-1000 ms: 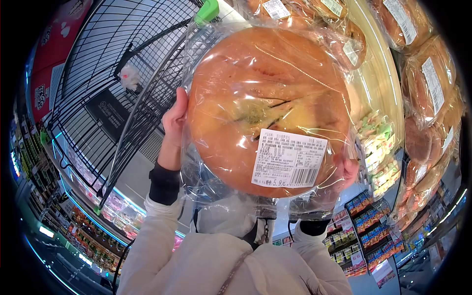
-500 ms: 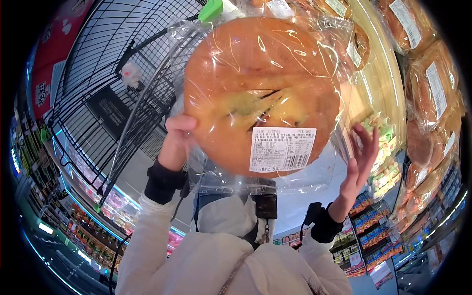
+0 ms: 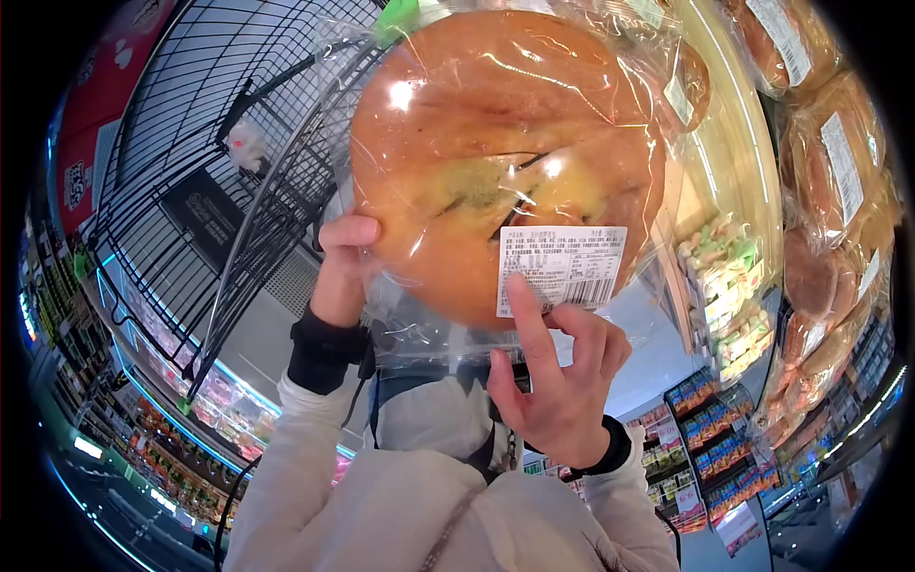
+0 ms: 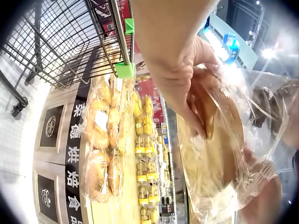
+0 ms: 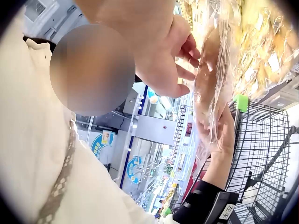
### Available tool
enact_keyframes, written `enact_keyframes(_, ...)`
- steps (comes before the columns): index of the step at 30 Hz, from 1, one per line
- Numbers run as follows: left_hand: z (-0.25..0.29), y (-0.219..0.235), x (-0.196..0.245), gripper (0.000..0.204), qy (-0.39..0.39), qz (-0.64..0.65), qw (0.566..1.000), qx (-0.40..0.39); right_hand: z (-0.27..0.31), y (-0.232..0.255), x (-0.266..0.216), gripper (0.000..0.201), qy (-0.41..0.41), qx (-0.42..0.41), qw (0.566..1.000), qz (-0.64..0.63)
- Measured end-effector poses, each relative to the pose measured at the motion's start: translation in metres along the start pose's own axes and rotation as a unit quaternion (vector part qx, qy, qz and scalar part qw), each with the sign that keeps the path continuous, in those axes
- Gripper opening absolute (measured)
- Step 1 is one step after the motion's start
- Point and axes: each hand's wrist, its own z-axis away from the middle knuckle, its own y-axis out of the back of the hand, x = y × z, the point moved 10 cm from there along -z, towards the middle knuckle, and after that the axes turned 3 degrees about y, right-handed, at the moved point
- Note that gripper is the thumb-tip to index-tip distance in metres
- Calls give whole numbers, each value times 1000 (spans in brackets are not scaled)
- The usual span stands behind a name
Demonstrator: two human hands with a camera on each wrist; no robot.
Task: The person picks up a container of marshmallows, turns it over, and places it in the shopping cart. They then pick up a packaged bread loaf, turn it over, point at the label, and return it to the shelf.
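Golden-brown bread (image 3: 477,114), sealed in clear plastic, takes centre stage, held up before the chest with its labelled face turned towards the head camera! The left hand (image 3: 343,272) grips its edge, thumb across the front, fingers round behind; a one-sided hold that seems to steady the loaf while leaving its face uncovered. And look at the right hand (image 3: 562,372): index finger straight out, its tip over the lower left of the white label (image 3: 572,262), the other fingers bent and gripping nothing. Whether that tip truly touches, I can't tell; it looks like pointing at the print. Over on the left stands the shopping cart (image 3: 203,217), off to the side; on the right, more packaged loaves (image 3: 829,181) sit labels outward, presumably so shoppers can read them.
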Motion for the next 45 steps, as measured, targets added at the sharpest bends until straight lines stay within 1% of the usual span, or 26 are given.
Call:
enact_keyframes(6, 0, -1, 0, 66, -8, 27, 1000, 4, -4, 2, -1, 56, -37, -23, 999, 2)
enact_keyframes(9, -1, -1, -1, 67, -13, 45, 999, 4, -3, 6, -1, 56, -30, -7, 999, 14)
enact_keyframes(13, 0, -2, 1, 68, -28, 68, 997, 7, -2, 12, 4, 57, -44, -14, 999, 14)
enact_keyframes(16, 0, 2, -4, 67, 2, 28, 999, 45, -1, 14, 4, 56, -49, -10, 999, 9)
enact_keyframes(18, 0, 4, -4, 68, 4, 18, 999, 52, -1, 15, 3, 55, -44, -7, 999, 11)
enact_keyframes(21, 2, 3, -4, 68, 6, 13, 998, 54, 0, 16, 1, 54, -34, 1, 999, 5)
enact_keyframes(24, 3, 3, -4, 68, 7, 11, 998, 56, 2, 14, 0, 50, -37, -8, 999, 4)
enact_keyframes(27, 4, 2, -4, 68, 7, 8, 998, 58, 1, 15, -5, 46, -16, -7, 1000, 5)
enact_keyframes(30, 6, 3, -4, 69, 6, 4, 998, 61, 4, 12, -2, 45, -39, -15, 999, -6)
enact_keyframes(33, 6, 4, -3, 69, 5, 2, 998, 63, 4, 11, -1, 46, -35, -13, 999, -5)
enact_keyframes(36, 7, 4, -3, 69, 4, -1, 998, 65, 5, 14, 2, 46, -37, 7, 999, 1)
enact_keyframes(39, 7, 4, -3, 69, 2, -2, 998, 67, 5, 20, 3, 41, -22, 20, 999, -11)
enact_keyframes(42, 8, 4, -2, 70, 2, -2, 998, 69, 4, 21, 3, 41, -21, 8, 1000, -9)
enact_keyframes(45, 8, 4, -2, 70, 1, -6, 997, 71, 5, 25, 4, 41, -25, 50, 998, -4)
